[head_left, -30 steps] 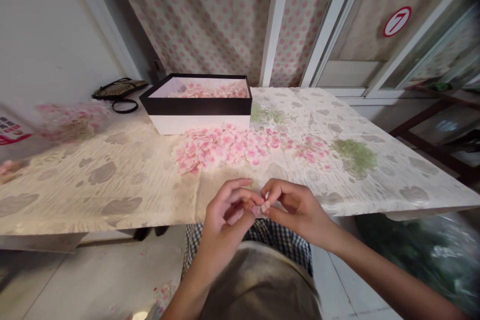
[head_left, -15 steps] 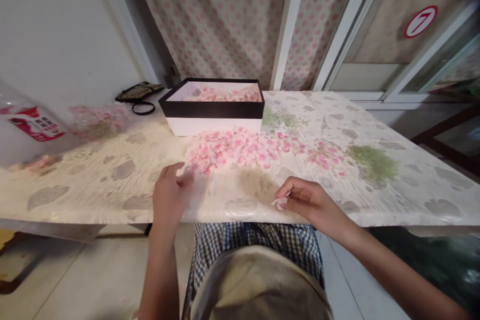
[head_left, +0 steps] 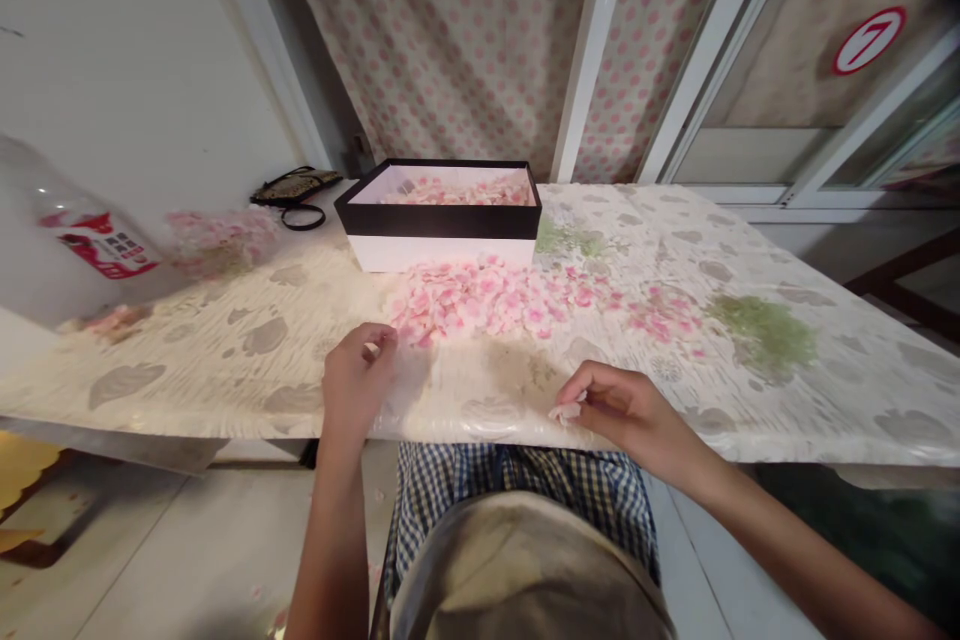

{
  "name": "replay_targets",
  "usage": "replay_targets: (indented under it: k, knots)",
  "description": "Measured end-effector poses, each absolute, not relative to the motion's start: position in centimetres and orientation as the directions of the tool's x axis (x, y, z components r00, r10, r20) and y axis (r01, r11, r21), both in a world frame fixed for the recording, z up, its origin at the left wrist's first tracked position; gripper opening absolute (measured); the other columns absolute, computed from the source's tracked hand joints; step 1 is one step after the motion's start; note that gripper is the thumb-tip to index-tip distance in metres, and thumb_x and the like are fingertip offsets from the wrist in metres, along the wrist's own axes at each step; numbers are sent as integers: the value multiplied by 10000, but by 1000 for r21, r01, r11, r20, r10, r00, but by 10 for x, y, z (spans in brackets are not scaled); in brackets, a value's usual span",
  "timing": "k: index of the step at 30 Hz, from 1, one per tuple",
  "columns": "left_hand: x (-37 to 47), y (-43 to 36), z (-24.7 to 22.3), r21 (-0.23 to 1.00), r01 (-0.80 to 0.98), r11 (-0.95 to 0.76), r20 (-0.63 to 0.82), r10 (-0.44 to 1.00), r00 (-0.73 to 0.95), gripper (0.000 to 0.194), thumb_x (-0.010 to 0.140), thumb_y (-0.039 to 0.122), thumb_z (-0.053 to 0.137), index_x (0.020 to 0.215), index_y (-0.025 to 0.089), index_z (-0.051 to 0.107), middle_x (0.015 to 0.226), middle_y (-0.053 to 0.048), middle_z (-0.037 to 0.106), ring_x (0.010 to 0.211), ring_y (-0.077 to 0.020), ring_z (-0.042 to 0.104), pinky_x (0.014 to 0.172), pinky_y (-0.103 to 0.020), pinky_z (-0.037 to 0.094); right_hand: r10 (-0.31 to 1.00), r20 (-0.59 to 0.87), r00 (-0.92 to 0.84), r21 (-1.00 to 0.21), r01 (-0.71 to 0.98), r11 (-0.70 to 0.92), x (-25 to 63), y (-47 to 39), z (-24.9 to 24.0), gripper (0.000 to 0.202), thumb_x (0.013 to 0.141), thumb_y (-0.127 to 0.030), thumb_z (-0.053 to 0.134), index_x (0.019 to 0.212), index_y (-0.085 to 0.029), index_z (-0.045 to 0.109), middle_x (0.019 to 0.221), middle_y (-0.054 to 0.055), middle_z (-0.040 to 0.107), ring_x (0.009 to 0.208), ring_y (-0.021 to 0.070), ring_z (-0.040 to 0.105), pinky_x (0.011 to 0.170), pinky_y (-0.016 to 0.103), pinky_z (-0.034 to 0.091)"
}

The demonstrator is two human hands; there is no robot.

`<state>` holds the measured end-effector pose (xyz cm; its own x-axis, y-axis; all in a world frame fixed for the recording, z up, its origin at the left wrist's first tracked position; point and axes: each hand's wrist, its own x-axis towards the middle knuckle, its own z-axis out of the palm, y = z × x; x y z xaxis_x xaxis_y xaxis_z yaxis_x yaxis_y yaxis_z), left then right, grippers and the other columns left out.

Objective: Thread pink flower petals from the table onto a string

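Note:
Between the thumb and fingers of my right hand [head_left: 611, 410] is a small bunch of pale pink flower petals [head_left: 568, 411], held just above the table's front edge. My left hand [head_left: 360, 370] is at the left end of a loose pile of pink petals [head_left: 487, 300]. Its thumb and forefinger come together in a pinch; whether anything is between them is too small to see. Behind the pile stands a white box with a black rim [head_left: 442, 220], with more pink petals [head_left: 469, 190] inside it.
A patterned cloth covers the table [head_left: 480, 412]. Green stems [head_left: 765, 330] lie to the right, with more green bits [head_left: 570, 240] beside the box. On the left are a plastic bottle [head_left: 101, 245], pink flowers [head_left: 217, 240] and a dark pouch [head_left: 296, 185] with a strap.
The thumb and forefinger of my left hand have closed together beside the pile. My right hand still holds its petals. The whole view has shifted slightly.

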<state>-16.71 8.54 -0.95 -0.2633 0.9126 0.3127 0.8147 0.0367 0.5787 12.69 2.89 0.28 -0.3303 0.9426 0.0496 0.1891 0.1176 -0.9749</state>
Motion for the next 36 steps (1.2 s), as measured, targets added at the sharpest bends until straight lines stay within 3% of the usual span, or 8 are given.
replay_targets:
  k: [4, 9, 15, 21, 27, 33, 36]
  knots:
    - [-160, 84, -3, 521, 848, 100, 269, 923, -274, 260, 818, 376, 498, 949, 217, 656, 815, -47, 681, 714, -217, 602, 593, -275, 358, 943, 42, -331, -974, 197, 112, 125, 28, 2, 86, 813, -255, 618, 758, -193, 594, 772, 8, 623, 720, 121, 562, 668, 250, 426]
    - [-157, 84, -1, 505, 854, 128, 225, 935, -273, 200, 774, 381, 550, 830, 256, 695, 772, -44, 675, 751, -260, 594, 577, -279, 297, 939, 46, -340, -973, 197, 119, 124, 27, 0, 85, 821, -255, 608, 762, -195, 593, 766, 3, 611, 713, 119, 553, 664, 250, 423]
    - [-166, 85, -8, 654, 756, 29, 280, 919, -277, 149, 723, 335, 586, 762, 214, 662, 754, -25, 610, 654, -178, 538, 573, -255, 335, 938, 46, -345, -974, 194, 119, 123, 28, -2, 91, 816, -263, 614, 757, -197, 592, 752, 1, 611, 708, 121, 552, 658, 253, 421]
    - [-173, 85, -15, 867, 491, -82, 261, 914, -309, 234, 693, 404, 632, 734, 186, 560, 565, 40, 485, 462, -93, 439, 449, -193, 318, 943, 63, -327, -966, 216, 139, 123, 30, -3, 100, 804, -273, 622, 742, -198, 599, 758, 7, 629, 710, 129, 577, 659, 259, 442]
    - [-173, 83, -6, 944, 314, -99, 223, 896, -385, 304, 627, 353, 697, 842, 170, 583, 673, 22, 556, 526, -94, 493, 466, -189, 352, 959, 101, -266, -962, 219, 162, 125, 35, -8, 89, 773, -282, 661, 820, -210, 636, 766, 11, 664, 734, 150, 626, 688, 288, 491]
    - [-147, 62, 3, 953, 282, -113, 177, 961, -213, 190, 686, 328, 689, 657, 160, 605, 554, 37, 472, 501, -88, 417, 465, -205, 307, 944, 198, -265, -946, 201, 255, 126, 31, 0, 56, 782, -184, 629, 738, -213, 651, 752, 26, 664, 737, 157, 632, 687, 299, 499]
    - [-119, 46, 11, 945, 293, -146, 155, 988, -8, 161, 705, 312, 695, 672, 165, 639, 568, 29, 480, 539, -101, 432, 504, -218, 331, 892, 303, -336, -912, 168, 374, 120, 20, 14, 185, 767, -66, 580, 739, -226, 669, 916, 36, 624, 917, 168, 612, 788, 310, 479]
